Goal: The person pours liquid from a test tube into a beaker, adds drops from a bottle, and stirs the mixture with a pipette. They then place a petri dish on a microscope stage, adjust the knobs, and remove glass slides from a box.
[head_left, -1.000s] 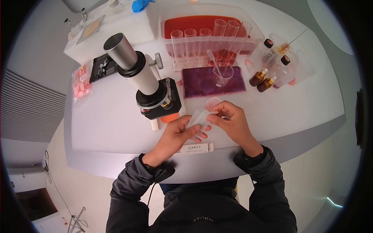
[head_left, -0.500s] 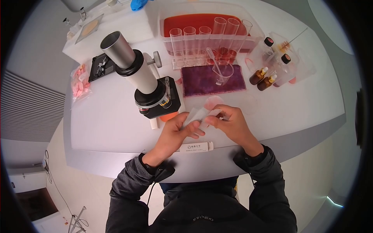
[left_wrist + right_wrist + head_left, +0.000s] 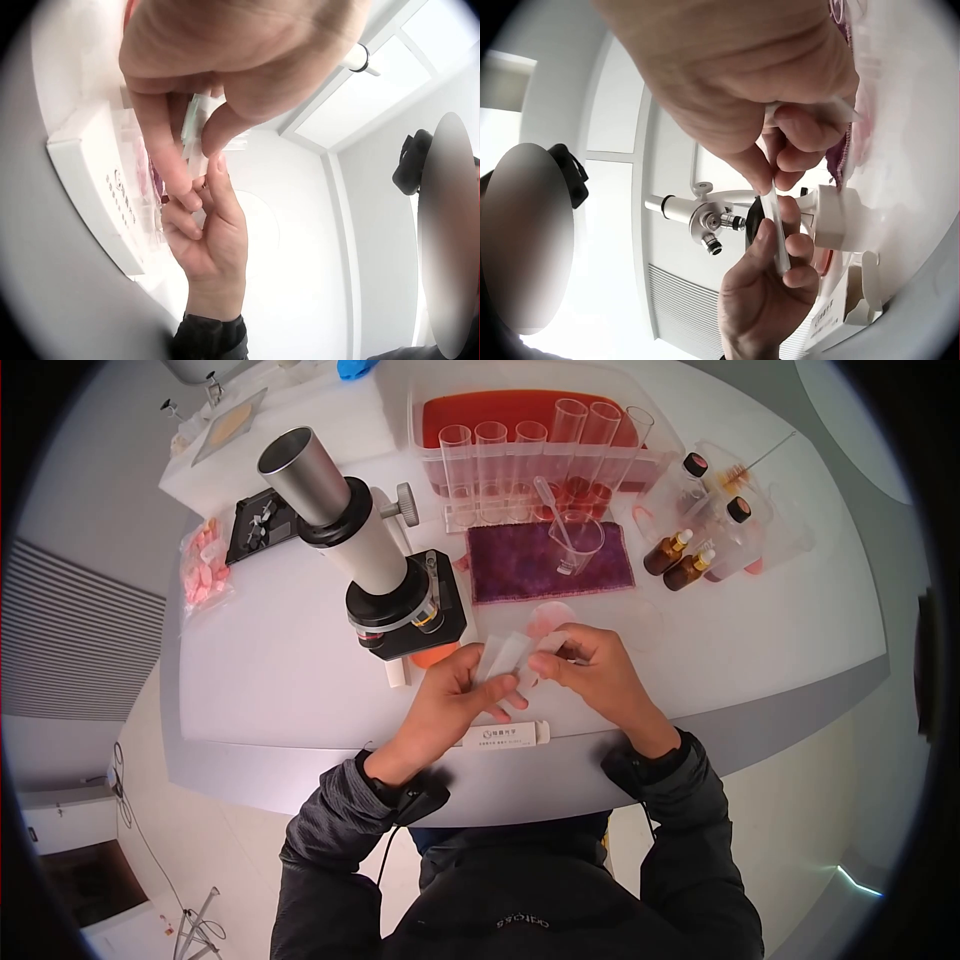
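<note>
In the head view, the left hand [image 3: 445,698] grips several thin translucent slips [image 3: 508,654] between thumb and fingers. Close on its right, the right hand [image 3: 600,672] pinches another whitish slip [image 3: 550,645] between thumb and fingertips. The right wrist view shows the slips edge-on as a thin stack [image 3: 778,232] in the left hand [image 3: 761,289], with the two hands' fingertips nearly meeting. A small white printed box [image 3: 506,734] lies at the table's front edge below the hands; its end flap stands open in the right wrist view.
A microscope [image 3: 378,560] stands left of the hands. Behind them are a purple cloth [image 3: 510,565] with a beaker [image 3: 578,550] and dropper, a test tube rack [image 3: 490,490] and a bin of red liquid [image 3: 520,410]. Bottles [image 3: 690,565] stand at the right, pink packets [image 3: 207,575] at the left.
The right hand has drawn its slip slightly away from those in the left hand, and a gap now shows between them. The slips in the left hand look more fanned. The box stays put.
</note>
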Demonstrator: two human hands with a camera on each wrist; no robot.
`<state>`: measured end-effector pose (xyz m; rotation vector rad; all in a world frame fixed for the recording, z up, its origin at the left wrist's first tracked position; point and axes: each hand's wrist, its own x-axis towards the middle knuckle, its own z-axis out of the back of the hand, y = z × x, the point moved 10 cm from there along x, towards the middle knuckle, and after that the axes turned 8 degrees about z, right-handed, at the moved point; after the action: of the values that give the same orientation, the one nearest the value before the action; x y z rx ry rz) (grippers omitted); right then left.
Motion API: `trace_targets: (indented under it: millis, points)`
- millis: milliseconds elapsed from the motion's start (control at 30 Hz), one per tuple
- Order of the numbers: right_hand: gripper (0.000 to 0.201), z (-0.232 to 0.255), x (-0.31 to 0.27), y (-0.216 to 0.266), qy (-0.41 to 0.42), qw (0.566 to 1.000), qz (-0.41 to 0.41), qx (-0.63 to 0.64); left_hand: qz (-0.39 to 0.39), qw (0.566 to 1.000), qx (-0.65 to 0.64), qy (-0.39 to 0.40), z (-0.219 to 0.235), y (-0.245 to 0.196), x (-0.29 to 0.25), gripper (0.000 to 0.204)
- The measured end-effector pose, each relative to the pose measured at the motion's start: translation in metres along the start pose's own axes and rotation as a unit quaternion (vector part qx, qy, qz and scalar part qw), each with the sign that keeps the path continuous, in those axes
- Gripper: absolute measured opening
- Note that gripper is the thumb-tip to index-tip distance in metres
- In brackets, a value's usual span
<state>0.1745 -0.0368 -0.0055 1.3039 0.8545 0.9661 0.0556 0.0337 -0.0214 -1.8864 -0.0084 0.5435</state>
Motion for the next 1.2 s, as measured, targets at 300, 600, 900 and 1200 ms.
trace_targets:
  millis: [300,600,900,1200]
  points:
    - [0.021,0.011,-0.002,-0.002,-0.066,0.994,-0.033,0.084,-0.006,1.000,-0.005,-0.005,0.000,-0.003,0.001,0.027]
    - [0.026,0.011,-0.003,-0.010,-0.058,0.992,-0.068,0.087,-0.002,1.000,-0.007,-0.007,0.000,-0.002,0.000,0.026]
    - [0.026,0.002,-0.004,-0.020,-0.012,0.989,-0.086,0.119,-0.014,1.000,-0.006,-0.022,0.003,-0.006,-0.001,0.026]
    - [0.014,0.002,-0.001,-0.007,-0.006,0.999,-0.017,0.040,-0.014,0.999,-0.019,-0.024,0.005,-0.004,-0.001,0.028]
